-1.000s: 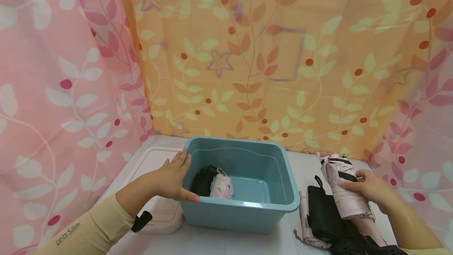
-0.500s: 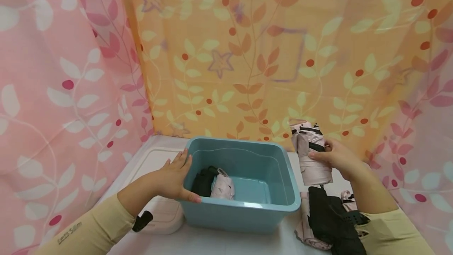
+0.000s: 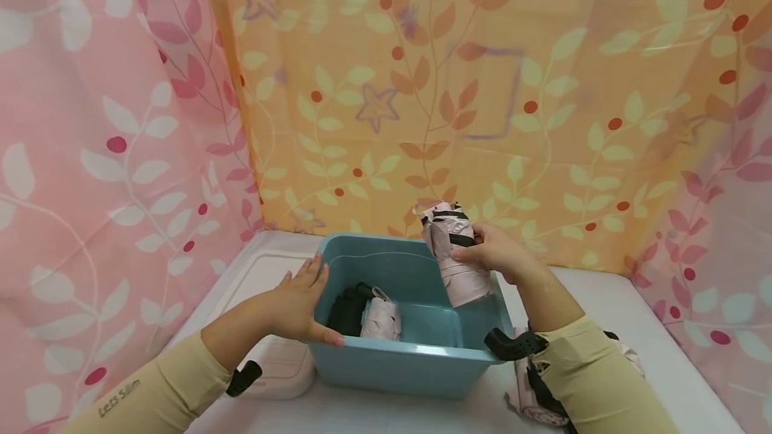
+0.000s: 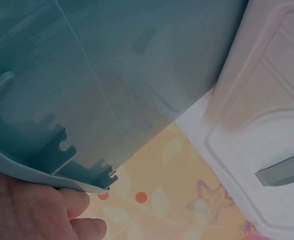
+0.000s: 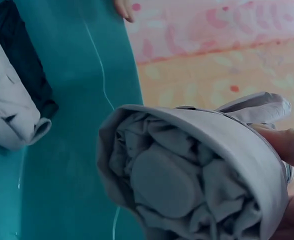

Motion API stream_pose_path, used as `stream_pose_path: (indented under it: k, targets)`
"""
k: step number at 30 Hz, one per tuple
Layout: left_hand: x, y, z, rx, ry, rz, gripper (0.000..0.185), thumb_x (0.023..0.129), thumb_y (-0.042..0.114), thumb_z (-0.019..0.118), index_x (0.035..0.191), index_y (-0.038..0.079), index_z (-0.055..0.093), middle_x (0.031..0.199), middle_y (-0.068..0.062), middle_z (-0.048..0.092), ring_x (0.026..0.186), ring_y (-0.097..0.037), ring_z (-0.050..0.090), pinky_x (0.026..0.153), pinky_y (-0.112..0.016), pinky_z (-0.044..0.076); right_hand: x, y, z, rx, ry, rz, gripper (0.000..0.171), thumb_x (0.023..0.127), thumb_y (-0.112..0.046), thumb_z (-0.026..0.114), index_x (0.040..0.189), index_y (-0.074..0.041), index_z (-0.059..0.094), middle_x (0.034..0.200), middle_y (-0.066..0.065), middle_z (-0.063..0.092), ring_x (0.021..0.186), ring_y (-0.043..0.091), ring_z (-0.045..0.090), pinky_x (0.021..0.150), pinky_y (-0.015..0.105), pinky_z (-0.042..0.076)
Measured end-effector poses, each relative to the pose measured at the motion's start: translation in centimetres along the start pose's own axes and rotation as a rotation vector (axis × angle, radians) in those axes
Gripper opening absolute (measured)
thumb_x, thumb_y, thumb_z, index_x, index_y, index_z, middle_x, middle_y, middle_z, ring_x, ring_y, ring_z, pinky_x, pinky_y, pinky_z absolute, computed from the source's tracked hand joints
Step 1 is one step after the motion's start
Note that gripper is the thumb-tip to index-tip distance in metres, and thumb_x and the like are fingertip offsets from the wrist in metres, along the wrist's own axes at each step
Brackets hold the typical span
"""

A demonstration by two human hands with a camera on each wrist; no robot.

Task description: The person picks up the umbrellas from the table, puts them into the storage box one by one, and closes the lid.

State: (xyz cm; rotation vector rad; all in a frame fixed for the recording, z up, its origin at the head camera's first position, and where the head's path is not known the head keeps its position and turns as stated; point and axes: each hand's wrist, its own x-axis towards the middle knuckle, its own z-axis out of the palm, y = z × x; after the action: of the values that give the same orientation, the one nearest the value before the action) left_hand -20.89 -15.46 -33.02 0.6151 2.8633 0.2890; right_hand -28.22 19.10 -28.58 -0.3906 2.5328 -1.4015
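My right hand (image 3: 503,254) grips a folded pale pink umbrella (image 3: 467,281) with black stripes, held tilted over the right part of a blue plastic bin (image 3: 398,372). Its rolled cloth and round end cap (image 5: 164,182) face the camera in the right wrist view. With fingers spread, my left hand (image 3: 289,307) rests at the bin's left rim, thumb over the front edge. Inside the bin, at the left, lie a black folded umbrella (image 3: 344,313) and a pale pink one (image 3: 381,320) side by side.
More folded umbrellas (image 3: 533,397) lie on the white table right of the bin, partly hidden by my right forearm. A white lid (image 3: 280,370) lies flat at the bin's left. Patterned cloth (image 3: 422,86) hangs behind and at both sides.
My right hand has lifted the pale pink umbrella from the pile at the right and carried it left over the bin. The left hand has stayed at the rim.
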Motion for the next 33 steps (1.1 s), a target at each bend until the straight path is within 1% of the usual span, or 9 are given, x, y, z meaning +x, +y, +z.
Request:
stream_pose_path:
  k: [7,14,17,20,22,25,28,31,33]
  targets:
    - [0.3,0.0,0.1,-0.009,0.002,-0.003,0.128,0.059,0.081,0.054,0.145,-0.001,0.007,0.151,-0.019,-0.008,0.138,-0.034,-0.007,0.106,-0.059,0.005,2.0,-1.3,2.7,-0.082,-0.033,-0.036,0.048,0.075,-0.013,0.071,0.116,0.002,0.050,0.097,0.014,0.059,0.077,0.022,0.056,0.064,0.031,0.048]
    - [0.3,0.2,0.1,0.000,0.008,-0.003,0.128,0.058,0.081,0.054,0.145,-0.001,0.008,0.151,-0.019,-0.007,0.138,-0.033,-0.007,0.106,-0.059,0.006,3.1,-1.7,4.3,-0.157,-0.021,-0.003,0.038,0.071,-0.016,0.075,0.101,0.001,0.060,0.085,0.009,0.059,0.069,0.020,0.054,0.057,0.030,0.047]
    - [0.3,0.3,0.0,0.001,0.008,0.002,0.128,0.059,0.081,0.054,0.145,-0.001,0.008,0.151,-0.019,-0.007,0.138,-0.033,-0.007,0.105,-0.059,0.006,3.3,-1.6,4.6,-0.165,-0.058,0.005,0.035,0.069,-0.016,0.075,0.097,0.001,0.061,0.082,0.008,0.059,0.066,0.019,0.054,0.055,0.030,0.047]
    - [0.2,0.2,0.0,0.007,0.013,0.004,0.128,0.058,0.082,0.054,0.145,-0.001,0.008,0.151,-0.020,-0.006,0.138,-0.034,-0.006,0.105,-0.060,0.007,3.5,-1.3,4.7,-0.172,-0.102,0.042,0.036,0.068,-0.015,0.075,0.095,0.001,0.059,0.080,0.008,0.058,0.065,0.019,0.054,0.055,0.030,0.046]
    - [0.3,0.1,0.1,0.010,0.014,0.003,0.129,0.058,0.082,0.054,0.145,-0.001,0.009,0.151,-0.020,-0.006,0.138,-0.034,-0.006,0.105,-0.059,0.007,3.8,-0.9,4.9,-0.210,-0.127,0.062,0.036,0.067,-0.016,0.075,0.094,0.000,0.058,0.080,0.008,0.057,0.064,0.019,0.054,0.053,0.029,0.045]
    - [0.3,0.0,0.1,0.009,0.015,-0.001,0.129,0.058,0.082,0.054,0.145,-0.001,0.009,0.151,-0.020,-0.006,0.138,-0.034,-0.006,0.105,-0.060,0.007,4.2,-0.5,5.4,-0.278,-0.165,0.099,0.034,0.065,-0.018,0.075,0.090,-0.003,0.058,0.076,0.006,0.054,0.059,0.017,0.050,0.049,0.028,0.042]
    - [0.2,-0.1,0.2,0.014,0.017,-0.004,0.130,0.057,0.083,0.054,0.145,-0.002,0.009,0.151,-0.020,-0.006,0.138,-0.034,-0.006,0.105,-0.060,0.007,4.6,-0.4,6.0,-0.328,-0.201,0.130,0.027,0.064,-0.018,0.074,0.083,-0.006,0.058,0.067,0.003,0.049,0.051,0.015,0.045,0.044,0.026,0.038]
    - [0.2,-0.2,0.2,0.019,0.017,-0.004,0.130,0.057,0.083,0.053,0.145,-0.002,0.010,0.151,-0.020,-0.005,0.138,-0.034,-0.006,0.105,-0.060,0.007,5.0,-0.4,6.5,-0.337,-0.237,0.169,0.022,0.065,-0.017,0.072,0.073,-0.008,0.054,0.059,0.000,0.043,0.045,0.013,0.040,0.040,0.025,0.035]
    - [0.1,-0.2,0.2,0.022,0.016,-0.004,0.130,0.057,0.083,0.053,0.145,-0.002,0.010,0.151,-0.020,-0.005,0.138,-0.035,-0.006,0.105,-0.060,0.007,5.4,-0.4,6.7,-0.328,-0.260,0.187,0.021,0.065,-0.015,0.071,0.068,-0.009,0.051,0.056,-0.001,0.040,0.043,0.013,0.038,0.039,0.024,0.033]
